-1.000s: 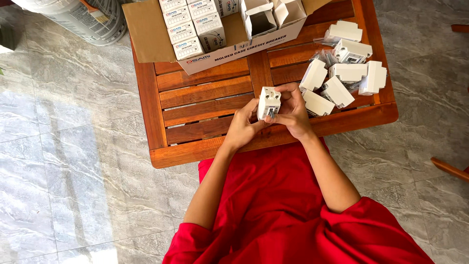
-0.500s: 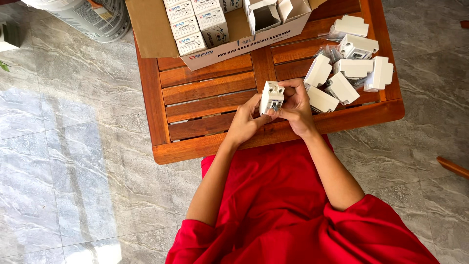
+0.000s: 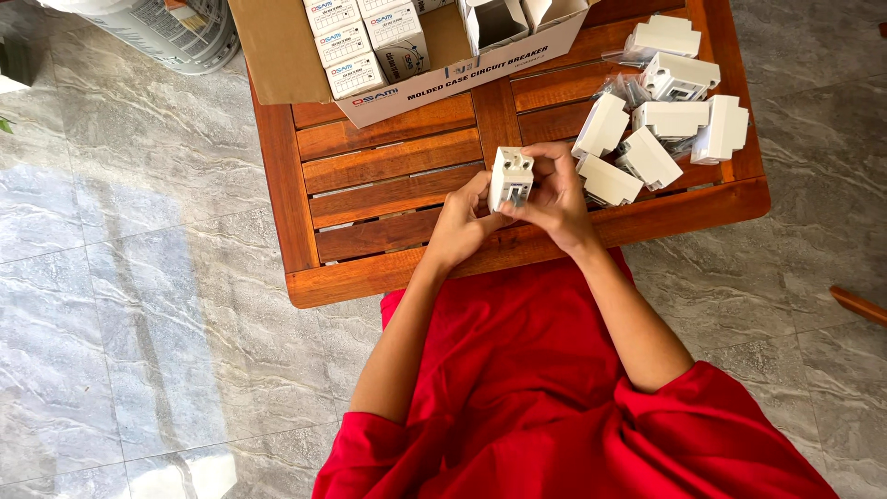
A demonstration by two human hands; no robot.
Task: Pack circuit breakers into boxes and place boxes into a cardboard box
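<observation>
I hold a small white circuit breaker (image 3: 510,176) upright over the wooden slatted table (image 3: 388,199). My left hand (image 3: 459,226) grips it from below and the left. From the right, my right hand (image 3: 557,192) wraps around it with the fingers on its front face. A pile of several loose white breakers (image 3: 661,120) lies on the table just right of my right hand.
A brown cardboard carton (image 3: 286,46) with several small white boxes (image 3: 356,42) stands at the table's far edge. A grey ribbed container (image 3: 166,32) is on the marble floor at the upper left. A wooden piece (image 3: 859,303) shows at the right edge.
The view has shifted a little; both hands keep hold of the breaker and have turned it slightly in place.
</observation>
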